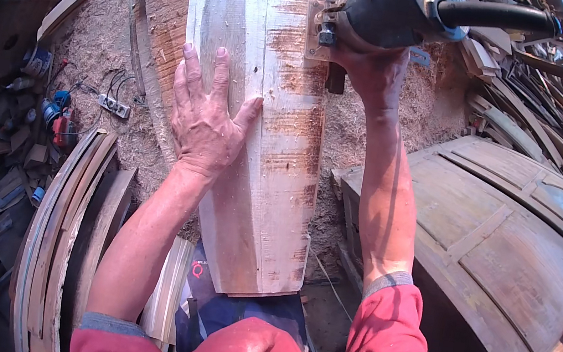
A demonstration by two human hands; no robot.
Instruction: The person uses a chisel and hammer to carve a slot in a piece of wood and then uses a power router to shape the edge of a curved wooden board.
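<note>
A long pale wooden board lies lengthwise in front of me, its near end over my lap. Rough brown marks run along its right side. My left hand rests flat on the left part of the board, fingers spread. At the board's far right edge, my right hand grips a dark power tool from below, with most of its fingers hidden behind it. The tool has a thick round motor body and a small flat base plate, which overlaps the board's edge.
Curved wooden strips stand at the left. Near them are a power strip with cables and a red tool. A large panelled wooden piece lies at right, with stacked timber behind. Shavings cover the ground.
</note>
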